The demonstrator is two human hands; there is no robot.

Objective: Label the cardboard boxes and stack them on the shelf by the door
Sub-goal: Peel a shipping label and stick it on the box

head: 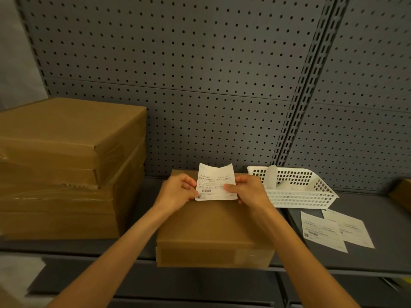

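Both hands are pinching the label (215, 182) by its side edges — the left hand (178, 192) on its left, the right hand (249, 190) on its right — holding it upright over the far end of the cardboard box (213, 230). The box top is lying directly beneath and toward the person, its long axis running away from them — so the label is likely going down and forward, both hands equally near.

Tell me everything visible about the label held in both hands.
The label is a white paper rectangle with printed text in two boxed headings, a barcode and a QR code near its lower left. It is held upright above the far part of a brown box, its top edge curling. The left hand pinches its left edge and the right hand its right edge. Whether its bottom edge touches the box cannot be told.
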